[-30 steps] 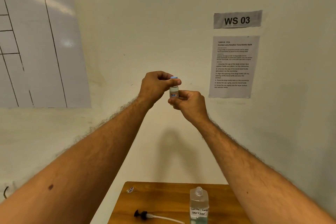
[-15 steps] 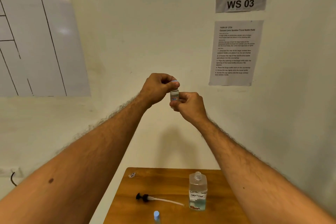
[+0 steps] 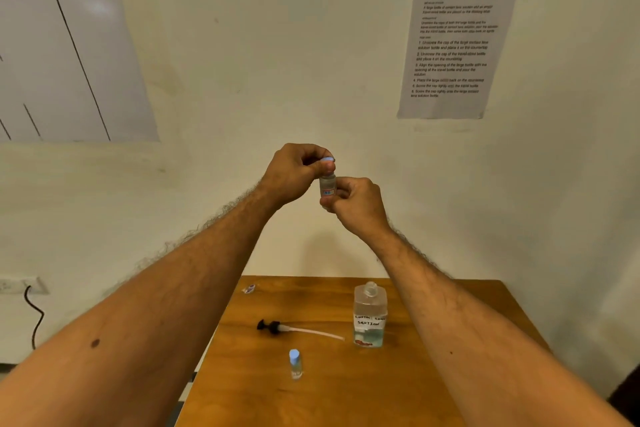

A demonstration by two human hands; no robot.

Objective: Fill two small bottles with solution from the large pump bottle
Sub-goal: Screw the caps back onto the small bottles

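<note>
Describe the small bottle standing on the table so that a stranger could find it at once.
Look at the wooden table below the arms. Near its front, closer to the camera than the black pump and left of the large clear bottle, stands a small bottle. Its light blue cap and tiny size set it apart; nobody holds it.

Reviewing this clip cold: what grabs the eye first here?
Two bare arms reach up mid-frame, the right hand gripping a small bottle while the left hand pinches its blue cap. Below, on the wooden table, stand the uncapped large bottle, its removed pump lying alongside, and a second small bottle.
</note>
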